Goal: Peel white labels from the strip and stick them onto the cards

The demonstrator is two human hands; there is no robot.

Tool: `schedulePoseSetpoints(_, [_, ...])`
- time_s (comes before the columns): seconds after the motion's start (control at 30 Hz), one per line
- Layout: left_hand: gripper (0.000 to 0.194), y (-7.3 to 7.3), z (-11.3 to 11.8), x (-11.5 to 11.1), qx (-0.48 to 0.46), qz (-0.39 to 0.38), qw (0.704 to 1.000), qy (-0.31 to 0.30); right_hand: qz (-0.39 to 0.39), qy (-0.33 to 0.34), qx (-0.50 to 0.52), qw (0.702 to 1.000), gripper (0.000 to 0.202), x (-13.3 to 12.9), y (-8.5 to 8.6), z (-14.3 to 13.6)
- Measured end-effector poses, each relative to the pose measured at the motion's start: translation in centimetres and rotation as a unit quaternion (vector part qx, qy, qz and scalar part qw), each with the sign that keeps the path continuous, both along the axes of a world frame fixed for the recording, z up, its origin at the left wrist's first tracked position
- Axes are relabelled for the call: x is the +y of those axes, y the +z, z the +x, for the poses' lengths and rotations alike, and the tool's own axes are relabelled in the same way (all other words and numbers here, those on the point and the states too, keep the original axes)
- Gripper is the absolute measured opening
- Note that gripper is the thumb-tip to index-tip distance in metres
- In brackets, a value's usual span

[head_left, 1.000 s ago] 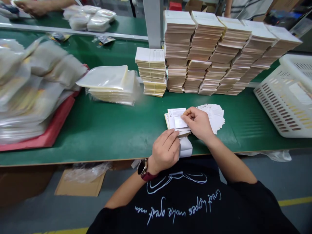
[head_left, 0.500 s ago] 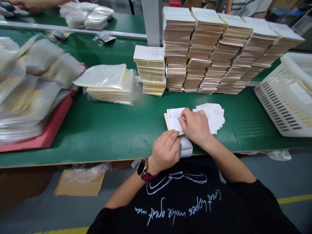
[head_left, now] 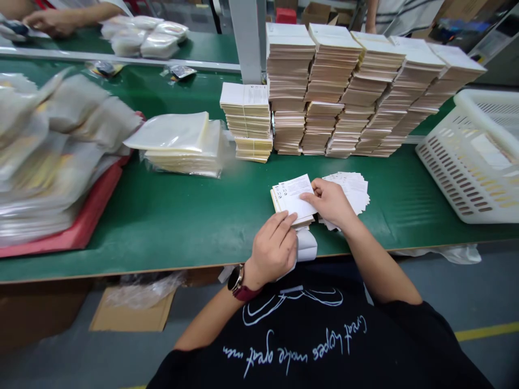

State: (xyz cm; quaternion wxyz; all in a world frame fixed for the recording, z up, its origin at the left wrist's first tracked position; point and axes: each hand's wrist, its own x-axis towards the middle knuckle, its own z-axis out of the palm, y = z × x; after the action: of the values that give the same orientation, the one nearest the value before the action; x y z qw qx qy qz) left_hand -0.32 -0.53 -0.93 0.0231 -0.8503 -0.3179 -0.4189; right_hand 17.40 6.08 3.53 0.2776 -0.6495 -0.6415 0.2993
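Two hands over a small stack of printed cards (head_left: pixel 292 198) at the near edge of the green counter (head_left: pixel 182 216). Right hand (head_left: pixel 332 202): thumb and fingers closed on the right edge of the top card, lifting it slightly off the stack. Left hand (head_left: pixel 273 249): loosely curled, fingertips pressing on the stack's near left corner; a white label roll (head_left: pixel 306 246) sits just under/right of it, can't tell if it's gripped. Watch (head_left: pixel 236 281) on left wrist. A fanned pile of cards (head_left: pixel 352 189) lies just right of the stack, partly under the right hand. Far side: row of tall card stacks (head_left: pixel 357 81), with a shorter stack (head_left: pixel 246 121) to their left. Clear bags (head_left: pixel 182 143) in a pile further left. Red tray (head_left: pixel 81 216) heaped with bagged items at left. White plastic basket (head_left: pixel 458 173) at right. Another person's hand (head_left: pixel 48 21) far left, on the next counter.
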Motion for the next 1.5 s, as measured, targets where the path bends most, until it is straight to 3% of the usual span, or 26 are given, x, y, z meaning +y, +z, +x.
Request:
schedulePoseSetpoints(0.1, [0.011, -0.1, 0.0, 0.1, -0.002, -0.001, 1.000, 0.001, 0.059, -0.042, -0.055, 0.996, 0.019, -0.7, 0.7, 0.4])
schedulePoseSetpoints(0.3, [0.012, -0.2, -0.3, 0.1, -0.055, 0.010, 0.998, -0.009, 0.090, -0.091, 0.021, 0.992, 0.021, -2.8, 0.2, 5.2])
schedulePoseSetpoints(0.4, [0.014, -0.1, -0.5, 0.0, -0.083, 0.006, 0.996, -0.020, 0.109, -0.114, -0.128, 0.979, 0.022, -3.5, -0.6, 7.3])
schedulePoseSetpoints(0.5, [0.017, 0.2, -0.6, 0.2, -0.105, -0.011, 0.994, -0.024, 0.169, -0.136, -0.276, 0.936, 0.042, -4.8, -0.8, 7.2])
schedulePoseSetpoints(0.53, [0.017, 0.3, -0.6, 0.2, -0.110, -0.018, 0.993, -0.024, 0.196, -0.126, -0.272, 0.934, 0.047, -5.3, -0.7, 6.7])
schedulePoseSetpoints(0.6, [0.017, 0.7, -0.5, 0.4, -0.112, -0.037, 0.993, -0.025, 0.225, -0.040, -0.177, 0.957, 0.047, -6.7, -0.3, 5.3])
schedulePoseSetpoints(0.7, [0.017, 1.3, -0.2, 0.4, -0.114, -0.065, 0.991, -0.027, 0.219, 0.124, 0.015, 0.968, 0.030, -8.5, -0.1, 2.9])
schedulePoseSetpoints(0.77, [0.019, 1.6, 0.0, 0.3, -0.123, -0.085, 0.989, -0.022, 0.217, 0.160, 0.084, 0.959, 0.019, -9.1, -0.2, 1.6])
schedulePoseSetpoints(0.87, [0.018, 1.7, 0.1, 0.0, -0.137, -0.107, 0.985, 0.018, 0.204, 0.137, 0.143, 0.959, 0.012, -9.3, -0.7, 0.8])
schedulePoseSetpoints(0.93, [0.009, 1.6, -0.2, -0.2, -0.130, -0.072, 0.987, 0.055, 0.180, 0.120, 0.184, 0.959, 0.008, -9.2, -0.8, 0.6])
schedulePoseSetpoints(0.97, [0.015, 1.6, -0.3, -0.4, -0.117, -0.036, 0.991, 0.062, 0.168, 0.115, 0.201, 0.958, 0.007, -9.1, -0.8, 0.6])
schedulePoseSetpoints(1.03, [0.032, 1.7, -0.7, -0.6, -0.069, 0.040, 0.996, 0.038, 0.151, 0.118, 0.225, 0.955, 0.004, -9.1, -0.7, 0.6])
schedulePoseSetpoints(1.1, [0.033, 1.9, -0.8, -0.8, -0.025, 0.066, 0.997, -0.005, 0.158, 0.134, 0.221, 0.953, 0.006, -9.1, -0.7, 0.5])
schedulePoseSetpoints(1.27, [0.017, 1.9, -0.3, -0.9, -0.047, -0.037, 0.998, -0.012, 0.315, 0.107, 0.064, 0.941, 0.014, -9.4, -0.6, 0.7])
schedulePoseSetpoints(1.33, [0.014, 1.6, -0.1, -0.7, -0.054, -0.046, 0.997, 0.000, 0.357, 0.087, 0.081, 0.927, 0.017, -8.8, -0.2, 1.0])
schedulePoseSetpoints(1.4, [0.013, 1.2, -0.1, -0.4, -0.051, -0.035, 0.998, 0.010, 0.352, 0.040, 0.139, 0.925, 0.016, -7.6, 0.5, 1.3])
schedulePoseSetpoints(1.5, [0.017, 0.7, -0.1, -0.1, -0.037, -0.019, 0.999, 0.010, 0.279, -0.017, 0.168, 0.945, 0.008, -4.9, 1.4, 1.2])
